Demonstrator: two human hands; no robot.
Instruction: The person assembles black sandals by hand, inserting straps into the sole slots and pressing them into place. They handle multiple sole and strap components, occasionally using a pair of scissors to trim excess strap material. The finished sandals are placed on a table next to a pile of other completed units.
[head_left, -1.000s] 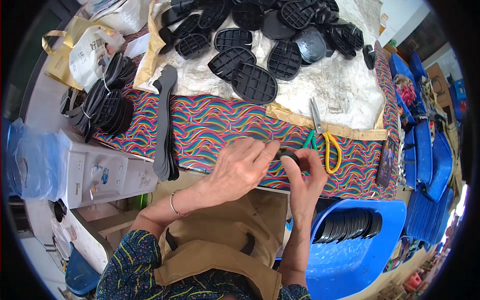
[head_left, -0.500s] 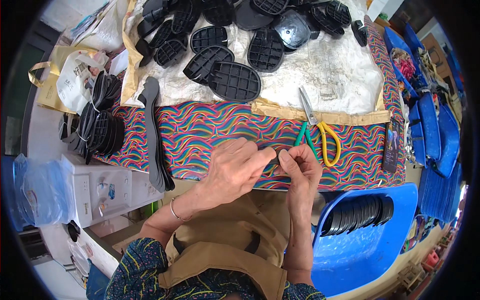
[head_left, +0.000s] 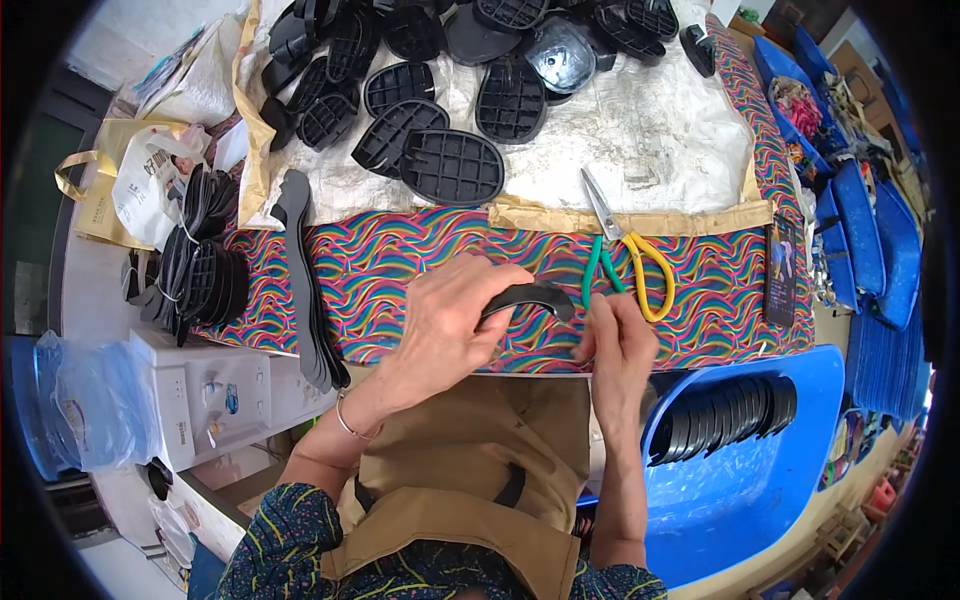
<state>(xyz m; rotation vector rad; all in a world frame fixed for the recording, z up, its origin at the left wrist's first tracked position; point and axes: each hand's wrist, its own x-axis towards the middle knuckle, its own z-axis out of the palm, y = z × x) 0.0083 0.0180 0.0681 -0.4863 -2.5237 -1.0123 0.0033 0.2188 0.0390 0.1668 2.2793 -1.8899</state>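
Note:
My left hand (head_left: 443,322) is closed around a curved, glossy black strap (head_left: 530,296), whose free end points to the right over the patterned cloth. A small gap separates that end from my right hand (head_left: 624,338). The right fingers are bunched together, and whatever they may pinch is hidden. Just beyond the right hand lie scissors (head_left: 655,278) with one yellow and one green handle, blades pointing away. To the left of my left hand, a stack of long dark grey straps (head_left: 312,300) hangs over the table's near edge.
Black ribbed sole-shaped pieces (head_left: 452,168) are heaped on a stained white sheet (head_left: 640,140). Below the table at right, a blue tub (head_left: 720,535) holds a row of curved black pieces (head_left: 722,418). A tied black bundle (head_left: 215,280) sits at left; a dark phone-like object (head_left: 780,270) lies at right.
My right hand has come away from the strap and shifted right and slightly down. More of the strap now shows beyond the left fingers. The view has shifted slightly.

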